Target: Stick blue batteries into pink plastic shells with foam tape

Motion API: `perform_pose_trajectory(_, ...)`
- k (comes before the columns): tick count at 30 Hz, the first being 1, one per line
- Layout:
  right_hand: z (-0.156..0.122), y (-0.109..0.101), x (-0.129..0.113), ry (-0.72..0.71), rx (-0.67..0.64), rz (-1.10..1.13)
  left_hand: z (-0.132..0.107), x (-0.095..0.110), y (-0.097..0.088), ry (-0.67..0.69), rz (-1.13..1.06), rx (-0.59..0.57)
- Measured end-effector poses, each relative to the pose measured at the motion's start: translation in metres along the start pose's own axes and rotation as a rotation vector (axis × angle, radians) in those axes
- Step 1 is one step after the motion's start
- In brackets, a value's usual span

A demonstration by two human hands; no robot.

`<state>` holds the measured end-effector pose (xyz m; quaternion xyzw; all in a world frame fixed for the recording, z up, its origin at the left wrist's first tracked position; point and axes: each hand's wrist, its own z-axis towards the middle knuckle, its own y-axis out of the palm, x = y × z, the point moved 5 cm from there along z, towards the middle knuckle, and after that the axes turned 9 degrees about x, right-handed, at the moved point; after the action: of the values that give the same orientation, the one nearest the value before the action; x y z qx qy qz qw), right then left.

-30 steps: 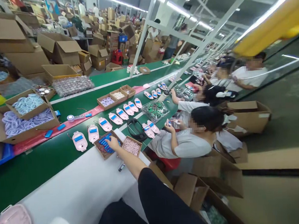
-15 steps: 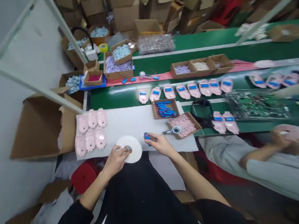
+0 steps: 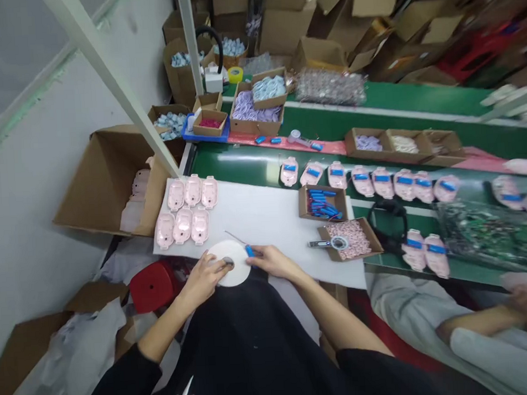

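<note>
My left hand (image 3: 204, 275) rests on a white round roll (image 3: 231, 263) at the near edge of the white work mat (image 3: 264, 218), its fingers pinched at the roll's hub. My right hand (image 3: 271, 260) grips a small blue battery cell (image 3: 250, 251) with thin wires trailing to the left, right beside the roll. Six pink shells (image 3: 188, 210) lie in two rows on the mat's left part. A small cardboard box of blue cells (image 3: 323, 201) stands further right.
A box of pink parts (image 3: 353, 239) with a tape dispenser sits right of my hands. Pink shells with blue cells line the green conveyor (image 3: 253, 162). An open carton (image 3: 107, 179) stands at left, a red stool (image 3: 151, 284) below. A co-worker's arm (image 3: 482, 321) is at right.
The view swung from the line on the right to my own place. My right hand left the box of blue cells, brought one cell back and moved it up against the roll.
</note>
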<state>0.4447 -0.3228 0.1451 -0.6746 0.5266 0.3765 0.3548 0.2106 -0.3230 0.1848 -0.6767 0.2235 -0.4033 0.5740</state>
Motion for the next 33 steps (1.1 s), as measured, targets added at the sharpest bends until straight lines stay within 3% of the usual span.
perform_pose_trajectory(3, 0.009, 0.028, 0.009, 0.086, 0.113, 0.265, -0.006, -0.01, 0.005, -0.022, 0.065, -0.02)
perform_pose_trajectory(6, 0.041, 0.05, 0.042, 0.142, 0.391, 0.6, 0.001, -0.037, 0.035, -0.089, 0.158, -0.002)
perform_pose_trajectory(9, 0.082, 0.04, 0.065, 0.073, 0.633, 0.85, 0.029, -0.063, 0.064, -0.115, 0.187, 0.004)
perform_pose_trajectory(11, 0.102, 0.017, 0.055, 0.062, 0.602, 0.875, 0.053, -0.073, 0.069, -0.084, 0.19, 0.0)
perform_pose_trajectory(14, 0.117, -0.044, 0.006, -0.008, 0.481, 0.775, 0.083, -0.077, 0.054, 0.025, 0.158, 0.004)
perform_pose_trajectory(17, 0.138, -0.121, -0.036, -0.132, 0.602, 0.677, 0.096, -0.076, 0.03, 0.059, 0.031, 0.005)
perform_pose_trajectory(19, 0.176, -0.151, -0.037, -0.137, 0.604, 0.619, 0.096, -0.085, 0.019, -0.091, -0.026, 0.045)
perform_pose_trajectory(21, 0.227, -0.157, -0.022, -0.105, 0.523, 0.548, 0.087, -0.098, 0.017, -0.3, -0.033, 0.083)
perform_pose_trajectory(25, 0.314, -0.115, 0.005, -0.063, 0.326, 0.286, 0.051, -0.1, 0.028, -0.578, -0.043, 0.111)
perform_pose_trajectory(29, 0.371, -0.055, -0.009, -0.124, 0.217, -0.16, 0.02, -0.089, 0.041, -0.702, -0.101, 0.087)
perform_pose_trajectory(33, 0.41, -0.001, -0.023, -0.208, 0.098, -0.699, 0.008, -0.106, 0.045, -0.751, -0.164, 0.077)
